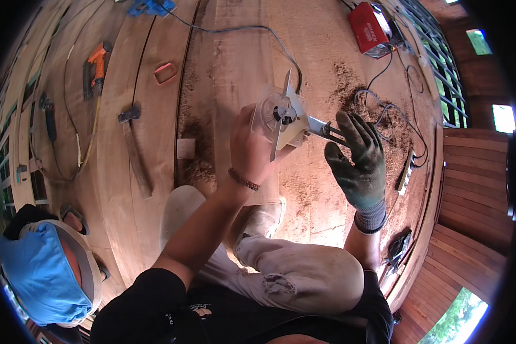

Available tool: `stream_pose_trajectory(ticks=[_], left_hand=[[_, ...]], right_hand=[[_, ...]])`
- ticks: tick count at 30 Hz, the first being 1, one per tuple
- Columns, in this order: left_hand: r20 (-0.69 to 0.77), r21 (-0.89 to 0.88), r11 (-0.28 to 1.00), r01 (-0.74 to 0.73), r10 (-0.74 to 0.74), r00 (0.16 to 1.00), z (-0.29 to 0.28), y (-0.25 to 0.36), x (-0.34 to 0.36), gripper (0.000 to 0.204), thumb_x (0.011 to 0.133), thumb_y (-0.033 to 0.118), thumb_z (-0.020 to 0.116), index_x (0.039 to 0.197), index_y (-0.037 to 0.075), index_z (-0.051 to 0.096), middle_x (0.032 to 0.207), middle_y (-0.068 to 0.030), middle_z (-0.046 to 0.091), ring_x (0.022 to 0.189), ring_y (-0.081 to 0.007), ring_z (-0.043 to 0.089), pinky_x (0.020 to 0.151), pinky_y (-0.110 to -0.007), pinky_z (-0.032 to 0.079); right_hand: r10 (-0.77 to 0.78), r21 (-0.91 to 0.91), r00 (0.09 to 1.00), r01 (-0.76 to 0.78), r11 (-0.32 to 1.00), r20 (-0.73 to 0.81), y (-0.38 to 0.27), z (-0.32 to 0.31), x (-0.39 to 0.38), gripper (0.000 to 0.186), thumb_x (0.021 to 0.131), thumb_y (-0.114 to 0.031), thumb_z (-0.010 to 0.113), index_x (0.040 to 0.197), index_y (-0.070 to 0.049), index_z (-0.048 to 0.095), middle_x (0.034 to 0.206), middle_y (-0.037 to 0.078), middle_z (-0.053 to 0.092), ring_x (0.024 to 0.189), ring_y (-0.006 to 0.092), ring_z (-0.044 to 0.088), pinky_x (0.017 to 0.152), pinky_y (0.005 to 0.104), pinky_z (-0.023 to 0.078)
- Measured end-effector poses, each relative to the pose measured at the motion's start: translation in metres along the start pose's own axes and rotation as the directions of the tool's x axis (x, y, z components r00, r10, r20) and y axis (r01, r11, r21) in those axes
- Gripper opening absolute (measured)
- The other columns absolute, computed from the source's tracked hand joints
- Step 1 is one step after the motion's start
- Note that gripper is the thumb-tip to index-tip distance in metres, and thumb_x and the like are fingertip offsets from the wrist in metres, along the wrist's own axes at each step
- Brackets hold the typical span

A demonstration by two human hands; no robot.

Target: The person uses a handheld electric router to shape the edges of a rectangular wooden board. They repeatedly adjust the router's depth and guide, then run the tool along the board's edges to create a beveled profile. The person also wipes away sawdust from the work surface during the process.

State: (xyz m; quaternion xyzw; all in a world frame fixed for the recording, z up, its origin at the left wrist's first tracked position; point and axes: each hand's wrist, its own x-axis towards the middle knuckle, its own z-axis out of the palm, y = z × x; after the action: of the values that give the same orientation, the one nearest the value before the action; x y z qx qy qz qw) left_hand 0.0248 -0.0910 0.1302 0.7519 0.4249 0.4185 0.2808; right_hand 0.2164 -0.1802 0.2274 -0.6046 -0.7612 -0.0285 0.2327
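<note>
My bare left hand (247, 140), with a bracelet at the wrist, is wrapped round a handheld power tool that looks like a trim router (285, 114). It has a clear round plate and a pale metal base, and its body is mostly hidden by the hand. A metal guide arm (327, 131) sticks out from it to the right. At the end of that arm is my right hand (358, 163), in a dark grey-green glove. Its fingers and thumb are spread apart; whether they touch the arm is hard to tell.
On the plank floor (241, 51) lie a hammer-like tool (135, 143), an orange nail gun (97, 60), a red ring-shaped piece (165, 73) and a wood block (185, 148). A red machine (370, 28), cables, a power strip (406, 172) and sawdust (398, 137) are at right. Another person (51, 269) crouches at lower left.
</note>
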Motion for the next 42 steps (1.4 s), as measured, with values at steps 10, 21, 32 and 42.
stream_pose_trajectory(ticks=[10,21,32,42], left_hand=[[0.025,-0.077,0.997,0.01,-0.008,1.0,0.009,-0.015,0.006,0.067,0.064,0.028,0.095,0.122,0.008,0.066,0.112,-0.0127,0.067,0.108,-0.035,0.062,0.095,-0.046,0.051],[-0.027,-0.039,0.993,-0.111,0.11,0.994,0.008,-0.014,-0.003,0.071,0.066,0.019,0.097,0.125,0.003,0.062,0.12,-0.0147,0.067,0.109,-0.0349,0.066,0.094,-0.043,0.053],[-0.007,-0.026,0.995,-0.095,0.095,0.995,0.008,-0.016,-0.018,0.074,0.066,0.023,0.098,0.126,0.002,0.061,0.122,-0.0162,0.068,0.111,-0.0365,0.065,0.098,-0.044,0.051],[-0.075,-0.072,0.983,-0.166,0.161,0.984,0.005,-0.027,-0.036,0.059,0.072,0.017,0.09,0.123,0.001,0.065,0.119,-0.0148,0.068,0.109,-0.0349,0.064,0.096,-0.045,0.052]], right_hand=[[-0.225,0.013,0.973,0.225,0.974,0.054,0.035,0.027,0.011,0.036,0.08,-0.003,0.075,0.116,-0.003,0.068,0.122,0.021,0.07,0.091,0.0331,0.07,0.077,0.0461,0.054],[0.077,0.384,0.991,-0.115,0.916,0.113,0.033,0.033,-0.003,0.04,0.084,-0.002,0.077,0.124,-0.002,0.069,0.126,0.018,0.071,0.098,0.0277,0.07,0.084,0.0364,0.056],[0.078,0.362,0.974,-0.153,0.919,0.214,0.021,0.019,-0.004,0.034,0.088,-0.005,0.077,0.121,-0.002,0.072,0.121,0.014,0.073,0.097,0.0287,0.071,0.083,0.0374,0.057],[-0.139,0.273,0.987,0.113,0.955,0.077,0.022,0.021,-0.011,0.037,0.091,-0.018,0.078,0.122,0.0,0.069,0.11,0.016,0.075,0.094,0.0328,0.072,0.086,0.0435,0.054]])
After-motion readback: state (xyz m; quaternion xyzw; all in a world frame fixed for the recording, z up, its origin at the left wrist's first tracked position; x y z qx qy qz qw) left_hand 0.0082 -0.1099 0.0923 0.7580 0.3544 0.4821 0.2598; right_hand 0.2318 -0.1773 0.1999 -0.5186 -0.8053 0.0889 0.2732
